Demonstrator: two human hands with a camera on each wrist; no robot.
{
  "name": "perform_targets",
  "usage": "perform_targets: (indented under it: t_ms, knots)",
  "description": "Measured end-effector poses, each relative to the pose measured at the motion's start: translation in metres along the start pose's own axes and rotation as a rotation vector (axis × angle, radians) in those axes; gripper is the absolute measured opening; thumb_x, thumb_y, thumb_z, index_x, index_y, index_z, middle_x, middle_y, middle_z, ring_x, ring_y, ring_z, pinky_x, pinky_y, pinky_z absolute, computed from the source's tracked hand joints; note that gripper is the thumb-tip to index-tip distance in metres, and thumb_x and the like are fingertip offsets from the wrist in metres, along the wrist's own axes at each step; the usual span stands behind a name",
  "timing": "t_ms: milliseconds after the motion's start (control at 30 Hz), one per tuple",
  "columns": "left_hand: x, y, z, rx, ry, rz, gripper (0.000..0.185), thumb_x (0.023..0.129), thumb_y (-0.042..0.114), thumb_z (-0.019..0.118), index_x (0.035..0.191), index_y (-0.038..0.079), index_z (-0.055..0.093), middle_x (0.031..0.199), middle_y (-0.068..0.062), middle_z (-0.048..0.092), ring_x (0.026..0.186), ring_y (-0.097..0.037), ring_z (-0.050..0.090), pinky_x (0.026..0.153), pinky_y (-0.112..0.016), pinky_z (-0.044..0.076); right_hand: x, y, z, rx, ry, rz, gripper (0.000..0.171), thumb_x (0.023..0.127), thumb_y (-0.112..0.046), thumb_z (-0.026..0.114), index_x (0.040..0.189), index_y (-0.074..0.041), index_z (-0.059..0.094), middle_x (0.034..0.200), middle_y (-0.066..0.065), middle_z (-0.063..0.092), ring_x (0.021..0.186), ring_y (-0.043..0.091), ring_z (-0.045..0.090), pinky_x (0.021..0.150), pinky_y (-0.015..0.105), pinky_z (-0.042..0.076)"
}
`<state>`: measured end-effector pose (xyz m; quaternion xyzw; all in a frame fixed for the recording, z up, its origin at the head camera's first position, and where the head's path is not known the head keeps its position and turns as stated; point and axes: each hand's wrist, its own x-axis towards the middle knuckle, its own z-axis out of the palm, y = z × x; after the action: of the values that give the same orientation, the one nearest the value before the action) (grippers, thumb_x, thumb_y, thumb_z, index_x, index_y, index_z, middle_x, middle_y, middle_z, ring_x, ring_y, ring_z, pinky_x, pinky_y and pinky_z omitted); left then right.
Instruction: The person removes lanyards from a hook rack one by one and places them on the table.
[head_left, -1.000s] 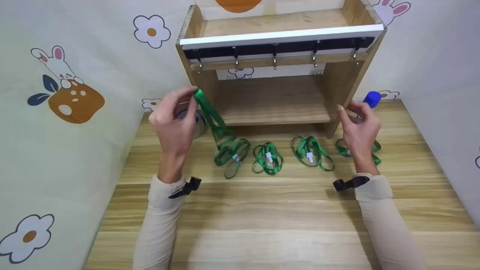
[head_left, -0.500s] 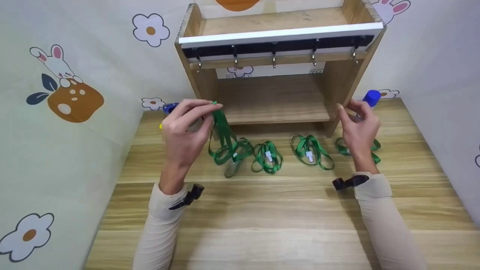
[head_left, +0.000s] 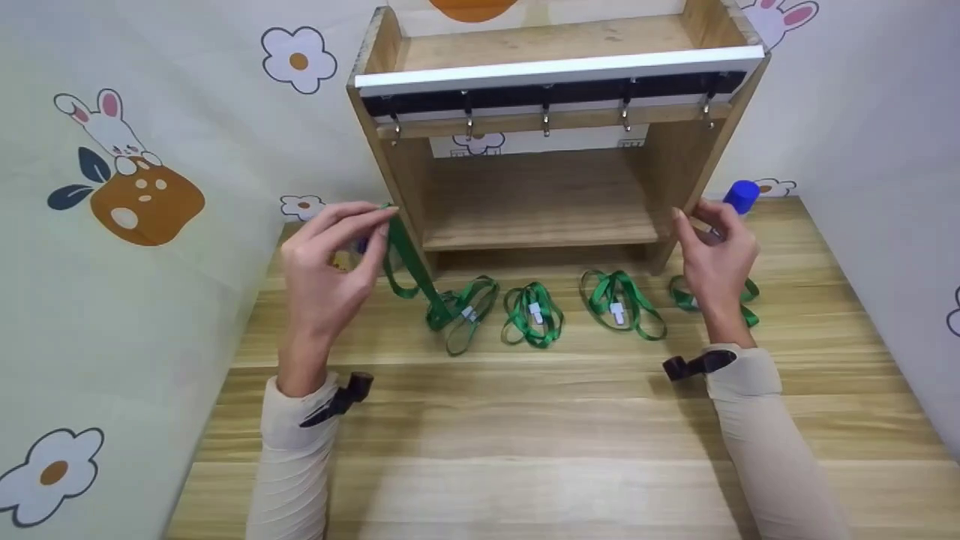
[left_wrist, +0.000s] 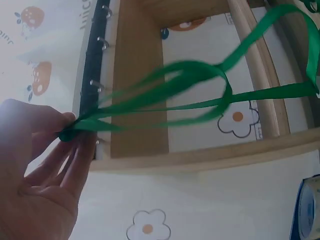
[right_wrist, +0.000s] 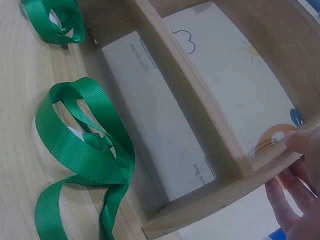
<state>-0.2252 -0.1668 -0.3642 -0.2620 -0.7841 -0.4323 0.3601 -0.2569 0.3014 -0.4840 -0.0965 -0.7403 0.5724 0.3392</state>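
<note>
My left hand (head_left: 330, 277) pinches a green lanyard (head_left: 411, 259) between thumb and fingers, left of a wooden shelf (head_left: 555, 244). In the left wrist view the lanyard (left_wrist: 175, 90) fans out in loops from the fingertips. Its lower end hangs down to a lanyard with a white clip (head_left: 469, 313) on the table. With thumb and fingers on either side of the board, my right hand (head_left: 720, 262) grips the shelf's right side panel (right_wrist: 225, 200). More coiled green lanyards lie before the shelf: one in the middle (head_left: 534, 315), one further right (head_left: 621, 304), one partly behind my right wrist (head_left: 750, 292).
Several metal hooks (head_left: 546, 120) line a dark strip under the shelf's white front edge (head_left: 562, 67). A blue-capped thing (head_left: 742, 196) stands behind my right hand. A roll-shaped item (left_wrist: 307, 207) appears left of the shelf. Printed walls (head_left: 112, 337) bound the wooden table (head_left: 525, 450).
My left hand swung right toward the shelf, then back left and slightly lower, drawing the lanyard with it. The right hand has stayed on the side panel.
</note>
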Motion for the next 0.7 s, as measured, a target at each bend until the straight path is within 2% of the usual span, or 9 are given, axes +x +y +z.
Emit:
perform_targets:
  t_ms: [133, 400, 467, 633, 700]
  knots:
    - [-0.002, -0.013, -0.011, 0.068, 0.013, -0.061, 0.016, 0.095, 0.006, 0.083, 0.109, 0.011, 0.087, 0.110, -0.007, 0.082, 0.097, -0.024, 0.075, 0.092, -0.013, 0.055, 0.000, 0.000, 0.000, -0.010, -0.003, 0.003, 0.033, 0.094, -0.027, 0.087, 0.121, -0.009, 0.078, 0.122, 0.008, 0.078, 0.114, 0.013, 0.073, 0.103, 0.032, 0.063]
    - [-0.009, -0.034, -0.028, 0.096, 0.002, -0.165, 0.014, 0.098, 0.005, 0.079, 0.109, 0.010, 0.087, 0.108, -0.006, 0.081, 0.087, -0.006, 0.071, 0.083, -0.012, 0.058, -0.001, -0.002, -0.001, -0.008, -0.010, 0.035, 0.034, 0.094, -0.027, 0.087, 0.122, -0.010, 0.078, 0.123, 0.008, 0.078, 0.115, 0.013, 0.073, 0.104, 0.032, 0.063]
    - [-0.011, -0.037, -0.030, 0.112, -0.011, -0.219, 0.014, 0.099, 0.007, 0.079, 0.110, 0.009, 0.086, 0.108, -0.007, 0.080, 0.087, -0.008, 0.072, 0.083, -0.011, 0.058, 0.000, -0.002, -0.001, -0.008, -0.010, 0.036, 0.034, 0.094, -0.027, 0.087, 0.122, -0.010, 0.078, 0.123, 0.008, 0.078, 0.115, 0.013, 0.073, 0.104, 0.032, 0.063]
    - [-0.016, -0.044, -0.027, 0.166, -0.056, -0.410, 0.020, 0.100, 0.015, 0.080, 0.118, 0.007, 0.084, 0.112, -0.011, 0.073, 0.095, -0.018, 0.075, 0.083, -0.005, 0.057, 0.000, -0.002, 0.000, -0.012, -0.010, 0.034, 0.035, 0.094, -0.027, 0.087, 0.122, -0.009, 0.078, 0.123, 0.008, 0.078, 0.115, 0.013, 0.073, 0.104, 0.031, 0.063]
    - [-0.018, -0.048, -0.024, 0.191, -0.069, -0.461, 0.022, 0.100, 0.015, 0.079, 0.121, 0.007, 0.083, 0.114, -0.012, 0.072, 0.100, -0.022, 0.076, 0.083, -0.006, 0.057, 0.000, -0.002, 0.000, -0.009, -0.012, 0.032, 0.035, 0.094, -0.027, 0.087, 0.122, -0.009, 0.078, 0.123, 0.008, 0.078, 0.115, 0.013, 0.073, 0.104, 0.031, 0.063]
